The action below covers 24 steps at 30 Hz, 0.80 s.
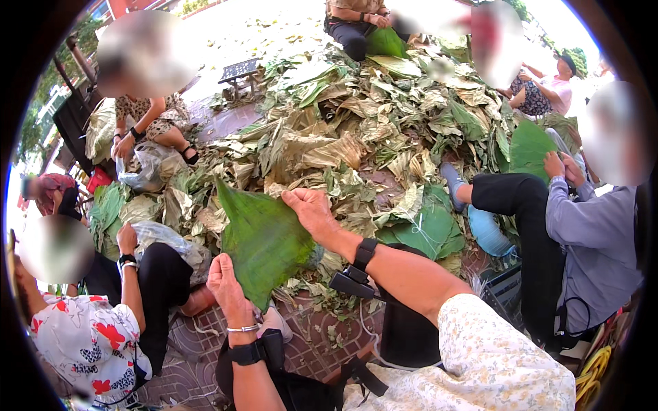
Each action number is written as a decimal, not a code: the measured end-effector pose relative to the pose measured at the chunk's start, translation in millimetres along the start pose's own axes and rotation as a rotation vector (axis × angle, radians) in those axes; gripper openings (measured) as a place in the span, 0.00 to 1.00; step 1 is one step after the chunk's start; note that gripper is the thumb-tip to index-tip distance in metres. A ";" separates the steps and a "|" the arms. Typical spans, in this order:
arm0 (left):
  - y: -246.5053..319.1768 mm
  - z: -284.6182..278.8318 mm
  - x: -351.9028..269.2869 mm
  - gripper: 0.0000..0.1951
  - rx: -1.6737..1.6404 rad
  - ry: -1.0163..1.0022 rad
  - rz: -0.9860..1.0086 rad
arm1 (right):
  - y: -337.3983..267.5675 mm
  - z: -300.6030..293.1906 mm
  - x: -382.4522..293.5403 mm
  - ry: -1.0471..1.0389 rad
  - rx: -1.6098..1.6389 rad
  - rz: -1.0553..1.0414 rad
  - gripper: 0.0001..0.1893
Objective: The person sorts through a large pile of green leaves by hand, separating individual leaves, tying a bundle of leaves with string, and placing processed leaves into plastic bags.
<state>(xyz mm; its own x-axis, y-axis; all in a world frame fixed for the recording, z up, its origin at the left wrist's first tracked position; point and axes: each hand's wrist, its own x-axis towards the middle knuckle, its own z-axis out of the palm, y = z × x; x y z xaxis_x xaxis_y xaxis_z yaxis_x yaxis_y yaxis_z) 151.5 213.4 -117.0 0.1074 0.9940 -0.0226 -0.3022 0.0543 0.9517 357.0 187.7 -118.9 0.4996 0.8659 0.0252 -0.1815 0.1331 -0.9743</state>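
Observation:
A large green leaf point(267, 239), probably a lotus leaf, is stretched between my two hands above the paved ground. My left hand point(229, 290) pinches its lower left edge, fingers closed. At the upper right edge, my right hand point(312, 213) grips the leaf between thumb and fingers. Yellowish patches show on the leaf's surface. Just beyond my hands spreads a big heap of dry, crumpled leaves point(329, 138). To the right of my right hand lies a stack of green leaves point(426, 226) with white string tied on top.
A co-worker in a patterned shirt point(92, 334) sits close at left, beside a plastic bag point(169, 246). At right, another person's hands point(563, 167) hold a green leaf point(534, 149). A small stool point(239, 72) stands behind the heap. A dark crate point(506, 285) and yellow straps point(593, 372) are at right.

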 end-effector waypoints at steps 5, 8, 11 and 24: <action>14.2 4.9 -12.8 0.10 0.016 0.004 -0.033 | 18.7 11.5 6.0 -0.019 0.036 -0.088 0.19; 15.0 6.0 -12.2 0.16 0.118 0.071 -0.046 | 15.4 18.9 0.8 0.086 -0.010 -0.113 0.21; 3.4 6.3 -8.6 0.23 0.194 0.012 -0.063 | 23.2 24.2 -13.8 -0.111 -0.076 -0.024 0.19; -0.2 35.5 -17.5 0.22 0.467 -0.180 0.050 | 39.6 37.1 -27.0 -0.499 -0.149 0.051 0.16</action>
<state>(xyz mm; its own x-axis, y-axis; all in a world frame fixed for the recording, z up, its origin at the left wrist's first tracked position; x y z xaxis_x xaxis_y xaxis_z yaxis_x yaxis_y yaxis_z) 183.4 192.6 -106.0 0.2780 0.9597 0.0406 0.1409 -0.0825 0.9866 304.8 187.5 -149.8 0.0225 0.9987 0.0450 -0.0541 0.0461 -0.9975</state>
